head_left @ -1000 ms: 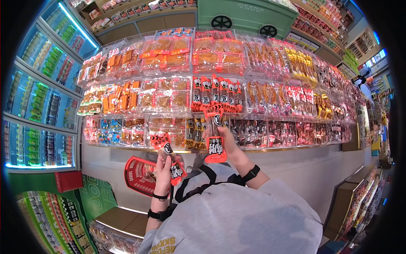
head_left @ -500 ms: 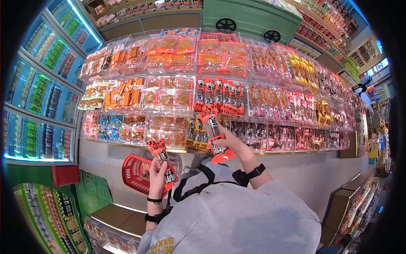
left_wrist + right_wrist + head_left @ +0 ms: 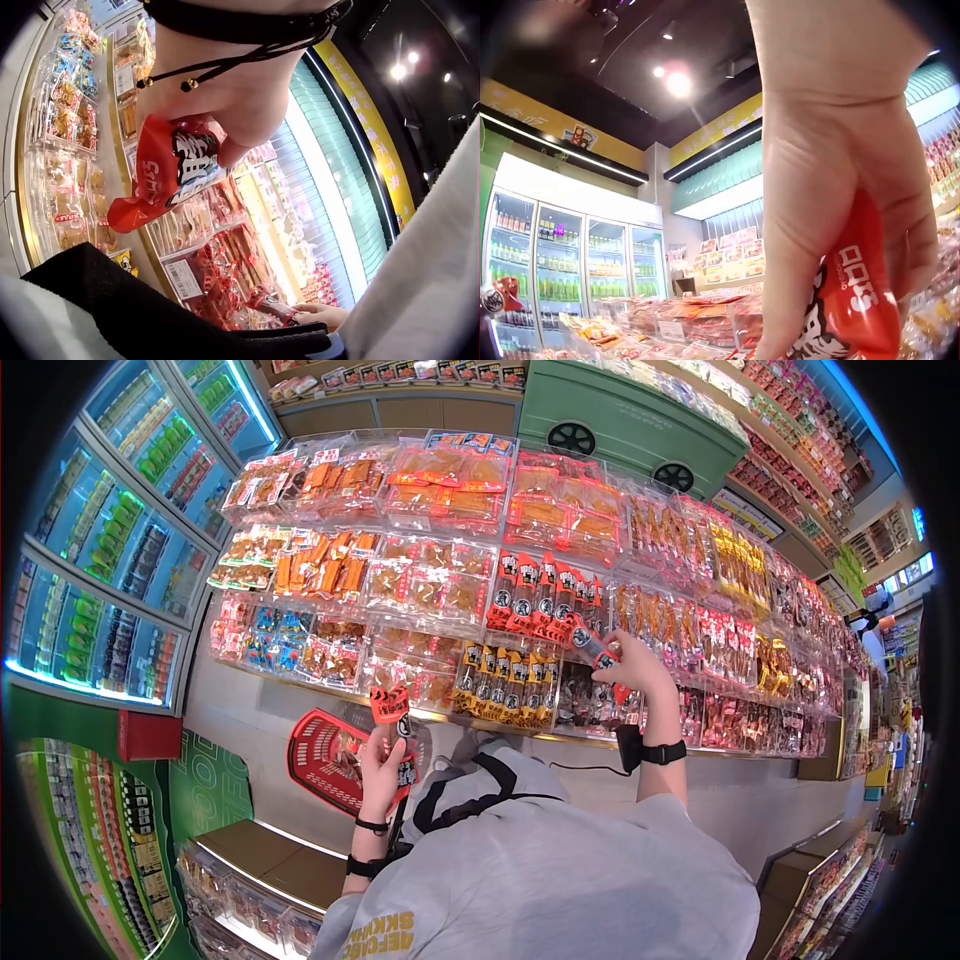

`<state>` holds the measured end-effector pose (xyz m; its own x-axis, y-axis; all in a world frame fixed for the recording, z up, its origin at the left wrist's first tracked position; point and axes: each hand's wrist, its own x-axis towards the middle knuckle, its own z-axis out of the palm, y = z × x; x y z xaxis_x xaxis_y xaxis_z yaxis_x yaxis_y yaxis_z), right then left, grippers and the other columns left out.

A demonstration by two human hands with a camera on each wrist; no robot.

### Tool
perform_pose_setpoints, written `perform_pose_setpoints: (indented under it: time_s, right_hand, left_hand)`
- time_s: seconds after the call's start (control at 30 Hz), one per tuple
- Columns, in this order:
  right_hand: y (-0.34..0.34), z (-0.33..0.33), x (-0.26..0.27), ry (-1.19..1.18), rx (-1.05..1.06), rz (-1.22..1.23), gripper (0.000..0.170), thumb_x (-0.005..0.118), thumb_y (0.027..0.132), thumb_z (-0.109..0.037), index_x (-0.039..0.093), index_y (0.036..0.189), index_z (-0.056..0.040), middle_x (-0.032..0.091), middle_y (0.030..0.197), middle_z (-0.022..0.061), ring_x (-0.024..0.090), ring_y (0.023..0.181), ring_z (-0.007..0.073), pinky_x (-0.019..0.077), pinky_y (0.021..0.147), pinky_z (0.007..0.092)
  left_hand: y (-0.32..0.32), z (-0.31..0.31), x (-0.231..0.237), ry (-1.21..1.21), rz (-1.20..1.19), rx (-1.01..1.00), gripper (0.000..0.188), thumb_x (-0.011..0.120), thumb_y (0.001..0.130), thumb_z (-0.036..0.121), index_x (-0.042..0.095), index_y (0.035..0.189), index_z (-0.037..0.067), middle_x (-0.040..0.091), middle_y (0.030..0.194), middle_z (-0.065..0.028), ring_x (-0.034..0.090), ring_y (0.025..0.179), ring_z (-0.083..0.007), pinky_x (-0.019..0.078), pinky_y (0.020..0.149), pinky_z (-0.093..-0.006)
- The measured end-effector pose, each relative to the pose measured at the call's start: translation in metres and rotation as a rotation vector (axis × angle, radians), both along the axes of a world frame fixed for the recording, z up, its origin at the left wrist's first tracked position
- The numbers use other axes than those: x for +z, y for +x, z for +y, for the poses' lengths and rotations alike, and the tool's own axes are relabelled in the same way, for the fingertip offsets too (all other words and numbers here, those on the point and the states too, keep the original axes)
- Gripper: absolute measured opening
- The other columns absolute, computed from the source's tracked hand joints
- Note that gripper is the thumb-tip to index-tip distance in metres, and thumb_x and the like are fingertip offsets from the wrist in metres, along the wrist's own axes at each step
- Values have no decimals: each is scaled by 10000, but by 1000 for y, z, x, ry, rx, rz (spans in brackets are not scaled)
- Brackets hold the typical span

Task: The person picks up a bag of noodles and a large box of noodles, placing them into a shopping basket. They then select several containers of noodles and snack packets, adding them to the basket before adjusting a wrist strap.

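Observation:
My left hand (image 3: 380, 772) grips a red and clear snack packet (image 3: 390, 707) with black-and-white lettering, held upright above a red basket. In the left wrist view, the red end of that packet (image 3: 154, 176) sticks out below the palm. A matching snack packet is pinched in my right hand (image 3: 643, 665), its clear middle (image 3: 586, 644) slanting toward the bin of red packets (image 3: 545, 595) on the middle tier. Up close, the right wrist view shows its red lower end (image 3: 862, 281) under the palm, fingers wrapped around it.
The red shopping basket (image 3: 303, 755) stands on the floor at left. Below the red packets lies a bin of yellow-and-black packets (image 3: 505, 682). Clear bins of other packaged snacks (image 3: 430, 582) spread both ways. Glass-door fridges (image 3: 110, 560) line the left; a green cart (image 3: 630, 425) stands behind.
My right hand has moved right and forward with its packet, which now tilts toward the red packet bin. The left hand keeps its packet, almost in place. The view has turned slightly.

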<state>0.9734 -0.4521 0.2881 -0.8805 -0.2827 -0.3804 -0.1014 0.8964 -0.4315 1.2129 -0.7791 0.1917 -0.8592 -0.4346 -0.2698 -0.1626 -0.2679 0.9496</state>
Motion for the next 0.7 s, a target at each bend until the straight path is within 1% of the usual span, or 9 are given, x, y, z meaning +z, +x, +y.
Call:
perform_pose_setpoints:
  time_s: [0.07, 0.17, 0.3, 0.37, 0.4, 0.47, 0.57, 0.6, 0.7]
  right_hand:
    - [-22, 9, 11, 165, 2, 155, 632, 763, 491, -243, 533, 1069, -133, 607, 941, 122, 587, 831, 277, 456, 732, 352]
    - [-55, -6, 41, 331, 11, 67, 659, 767, 478, -241, 541, 1089, -143, 610, 942, 117, 585, 853, 274, 454, 756, 360]
    - [-115, -2, 8, 298, 219, 2, 753, 768, 493, -208, 474, 1181, -122, 588, 1003, 142, 557, 935, 290, 434, 812, 355]
    - [-133, -4, -18, -137, 90, 197, 828, 767, 522, -181, 383, 1247, -72, 509, 1139, 176, 513, 1019, 305, 404, 871, 350]
    - [-140, 3, -43, -136, 90, 198, 828, 767, 522, -181, 383, 1247, -72, 509, 1139, 176, 513, 1019, 305, 404, 871, 350]
    - [-152, 15, -89, -201, 4, 588, 779, 736, 589, -136, 342, 1253, -31, 431, 1216, 194, 493, 1036, 324, 385, 899, 353]
    - [-125, 7, -102, -215, -48, 604, 680, 691, 649, -97, 365, 1243, -50, 469, 1146, 141, 545, 935, 243, 442, 808, 330]
    - [-109, -1, -100, -324, -106, 617, 529, 643, 694, -65, 427, 1176, -40, 506, 1088, 128, 563, 889, 213, 459, 769, 308]
    - [-64, -17, -98, -491, -168, 564, 394, 601, 749, -77, 473, 1119, -36, 547, 1006, 98, 576, 819, 161, 470, 700, 269]
  left_hand:
    - [2, -1, 0, -15, -10, -45, 211, 526, 813, 10, 497, 1021, 25, 537, 829, 9, 507, 738, -46, 420, 652, -196]
    - [6, -3, -9, -85, -7, -163, 227, 553, 792, 5, 499, 1011, 31, 509, 814, 25, 479, 746, -47, 397, 663, -196]
    - [9, -2, -20, -189, -34, -134, 240, 586, 765, -2, 505, 988, 36, 496, 802, 26, 464, 736, -44, 388, 653, -194]
    - [10, -3, -23, -247, -39, -99, 237, 594, 759, -2, 508, 976, 37, 494, 797, 24, 462, 730, -40, 388, 648, -191]
    - [10, -3, -20, -212, -36, -106, 240, 599, 760, 5, 502, 977, 37, 491, 788, 26, 465, 721, -44, 389, 647, -190]
    - [9, -2, -19, -175, -33, -107, 244, 604, 760, 12, 496, 978, 37, 488, 778, 28, 467, 712, -48, 391, 645, -189]
    - [7, 2, -18, -96, -2, -48, 275, 585, 785, 19, 455, 1027, 37, 533, 812, 9, 505, 754, -61, 410, 667, -193]
    - [4, 4, -14, 7, 45, -43, 290, 568, 798, 19, 432, 1054, 40, 555, 842, -10, 520, 784, -72, 418, 691, -200]
    - [-5, 4, -1, 139, 95, -54, 302, 527, 826, 19, 391, 1095, 43, 588, 933, -68, 544, 859, -92, 430, 757, -217]
